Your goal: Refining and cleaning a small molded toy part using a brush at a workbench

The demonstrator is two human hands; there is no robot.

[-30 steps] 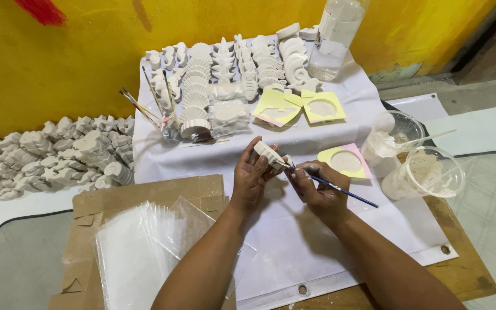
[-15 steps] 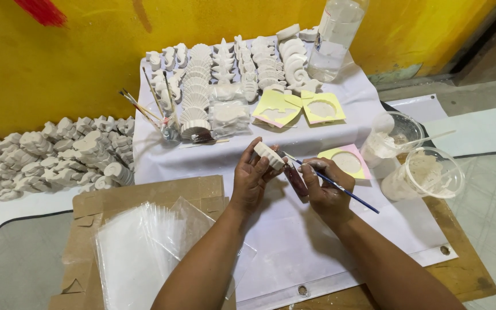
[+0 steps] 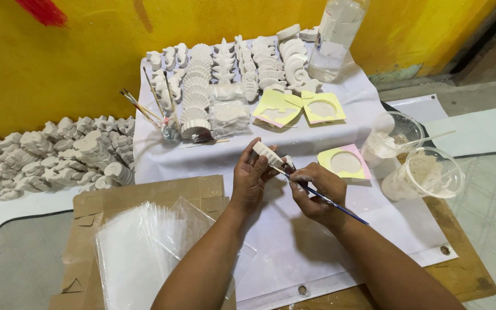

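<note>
My left hand point(image 3: 249, 178) grips a small white plaster piece point(image 3: 266, 154) above the white sheet point(image 3: 294, 241) on the table. My right hand point(image 3: 316, 189) holds a thin blue-handled brush point(image 3: 331, 202), its tip touching the lower end of the plaster piece. Both hands meet near the middle of the view. A yellow and pink mould point(image 3: 344, 162) with a round white filling lies just right of my right hand.
Rows of white plaster casts point(image 3: 231, 74) fill the back of the table, with two yellow moulds point(image 3: 299, 107), spare brushes point(image 3: 156, 106) and a clear bottle point(image 3: 334, 40). Two plastic cups point(image 3: 426, 172) of white mix stand at right. Clear plastic bags point(image 3: 144, 252) on cardboard lie at left; more casts point(image 3: 47, 155) are piled on the floor.
The hands stay in almost the same spot. The brush has shifted slightly against the plaster piece, and my left hand has turned the piece a little.
</note>
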